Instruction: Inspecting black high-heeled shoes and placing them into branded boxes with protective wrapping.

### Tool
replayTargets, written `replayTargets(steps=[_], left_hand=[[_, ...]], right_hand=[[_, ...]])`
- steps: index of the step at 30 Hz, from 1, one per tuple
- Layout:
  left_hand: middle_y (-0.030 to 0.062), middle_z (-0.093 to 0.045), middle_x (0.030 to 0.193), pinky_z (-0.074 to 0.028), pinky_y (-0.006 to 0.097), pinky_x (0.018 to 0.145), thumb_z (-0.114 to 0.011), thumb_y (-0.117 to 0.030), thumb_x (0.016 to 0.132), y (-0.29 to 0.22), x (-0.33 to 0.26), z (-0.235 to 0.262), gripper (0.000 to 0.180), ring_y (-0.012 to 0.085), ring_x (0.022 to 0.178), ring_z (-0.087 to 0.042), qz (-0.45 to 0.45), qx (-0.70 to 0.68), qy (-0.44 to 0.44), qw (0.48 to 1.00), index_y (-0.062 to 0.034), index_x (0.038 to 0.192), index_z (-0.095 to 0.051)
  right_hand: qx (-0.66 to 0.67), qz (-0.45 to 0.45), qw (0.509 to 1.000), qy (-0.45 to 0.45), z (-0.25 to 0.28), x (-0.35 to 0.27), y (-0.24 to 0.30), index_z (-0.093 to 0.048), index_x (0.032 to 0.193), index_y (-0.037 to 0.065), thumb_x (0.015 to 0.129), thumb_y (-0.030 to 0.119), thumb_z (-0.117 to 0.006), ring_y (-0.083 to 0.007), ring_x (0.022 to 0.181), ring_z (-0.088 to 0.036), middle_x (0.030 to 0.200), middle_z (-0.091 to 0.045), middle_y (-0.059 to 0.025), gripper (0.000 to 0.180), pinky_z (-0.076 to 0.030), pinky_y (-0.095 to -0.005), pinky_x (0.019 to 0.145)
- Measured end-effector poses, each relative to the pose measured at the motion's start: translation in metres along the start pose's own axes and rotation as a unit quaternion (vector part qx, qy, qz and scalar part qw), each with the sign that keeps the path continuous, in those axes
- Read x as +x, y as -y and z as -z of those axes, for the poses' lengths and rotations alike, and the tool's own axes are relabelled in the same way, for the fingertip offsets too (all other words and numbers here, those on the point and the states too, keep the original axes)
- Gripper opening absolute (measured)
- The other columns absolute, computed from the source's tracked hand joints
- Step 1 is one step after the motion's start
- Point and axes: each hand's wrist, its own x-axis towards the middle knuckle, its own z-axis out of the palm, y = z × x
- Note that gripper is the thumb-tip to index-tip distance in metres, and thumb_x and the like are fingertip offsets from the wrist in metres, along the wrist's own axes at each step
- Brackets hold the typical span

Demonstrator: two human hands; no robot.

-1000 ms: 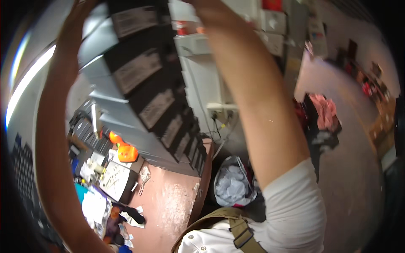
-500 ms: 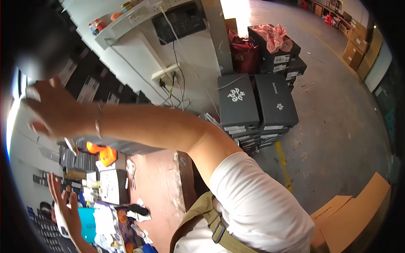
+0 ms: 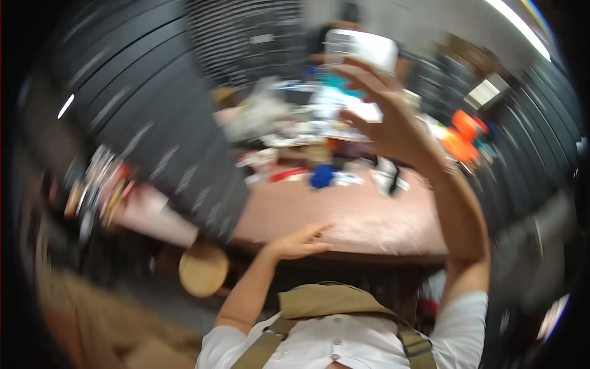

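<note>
My right hand (image 3: pixel 387 114) is raised over the table, with its fingers apart and curved. Just beyond its fingertips is a blurred white rounded box-like thing (image 3: pixel 372 49); whether they touch is unclear, but nothing shows in the grip. My left hand (image 3: pixel 301 243) is low by the front edge of the pinkish table (image 3: pixel 344 212), fingers stretched out and holding nothing I can see. Farther back on the table are a blue bundle (image 3: pixel 321 176), a red strip (image 3: pixel 289 174), a black-and-white item (image 3: pixel 387 175) and a smeared heap of papers and clear plastic (image 3: pixel 261 117).
Stacked dark boxes (image 3: pixel 153 111) rise on the left, and more dark boxes (image 3: pixel 522 135) line the right. Bright orange things (image 3: pixel 464 135) lie at the table's right. A round wooden stool top (image 3: pixel 203 270) stands at lower left, near brown cardboard (image 3: pixel 117 320).
My view has swung left from the floor and shoe-box stacks to face the cluttered table. My left hand has lowered to the table's front edge; my right arm stays raised. Everything is smeared by motion.
</note>
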Motion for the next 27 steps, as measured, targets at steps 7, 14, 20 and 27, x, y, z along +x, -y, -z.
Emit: replayTargets(steps=[7,14,20,27], left_hand=[[0.0232,-0.052,0.127,-0.043,0.033,0.096,-0.061,-0.029,0.091,0.036,-0.151,-0.018,0.059,0.0261,0.114,-0.055,0.061,-0.131,-0.335,0.931,-0.0094,0.141,-0.037],[0.0161,-0.048,0.136,-0.044,0.034,0.097,-0.061,-0.03,0.091,0.036,-0.174,-0.04,0.059,0.0267,0.122,-0.05,0.078,-0.144,-0.387,0.908,-0.0042,0.139,-0.038],[0.0171,-0.047,0.136,-0.044,0.034,0.096,-0.061,-0.031,0.091,0.063,-0.214,-0.078,0.06,0.0258,0.12,-0.052,0.107,-0.224,-0.418,0.874,-0.0032,0.139,-0.038],[0.0193,-0.05,0.132,-0.046,0.034,0.094,-0.062,-0.029,0.091,0.094,-0.218,-0.079,0.058,0.0258,0.115,-0.055,0.109,-0.249,-0.438,0.857,-0.0009,0.136,-0.041]], right_hand=[[0.016,0.313,0.947,-0.064,-0.089,0.195,0.147,-0.053,0.12,0.009,0.077,0.014,-0.071,-0.0328,0.114,-0.051,0.126,-0.05,-0.0139,0.047,-0.045,-0.0415,0.09],[-0.197,0.386,0.889,-0.146,-0.109,0.361,0.218,-0.05,0.118,0.009,0.074,0.002,-0.065,-0.0381,0.125,-0.04,0.137,-0.036,-0.0176,0.047,-0.038,-0.0544,0.1],[-0.403,0.299,0.865,-0.023,-0.16,0.403,0.235,-0.058,0.118,0.013,0.083,0.015,-0.058,-0.033,0.128,-0.038,0.13,-0.046,-0.0153,0.035,-0.033,-0.0625,0.1],[-0.521,0.308,0.794,-0.046,-0.165,0.432,0.201,-0.053,0.125,0.015,0.082,0.029,-0.065,-0.034,0.13,-0.035,0.133,-0.045,-0.0118,0.046,-0.028,-0.0639,0.103]])
